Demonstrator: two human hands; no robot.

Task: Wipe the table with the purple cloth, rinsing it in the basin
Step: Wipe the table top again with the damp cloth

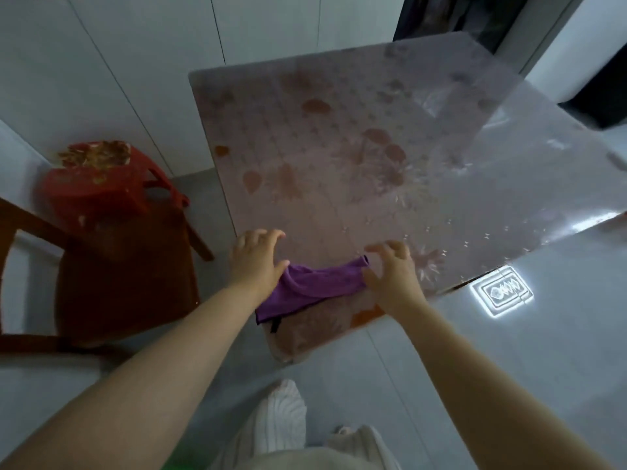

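I see a red stool [101, 178] and dark chair [125, 283] left of the table [356, 147]. Left hand [256, 262], fingers spread, presses the purple cloth's [315, 286] left end. Cloth lies bunched, soft, near the table's near corner, a black tag over the edge. Right hand [393, 273], fingers splayed, touches its right end. Tabletop beyond is bare, glossy, leaf-patterned.

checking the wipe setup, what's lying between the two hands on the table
In the head view, the purple cloth spans the gap between the left hand and right hand, lying on the table.
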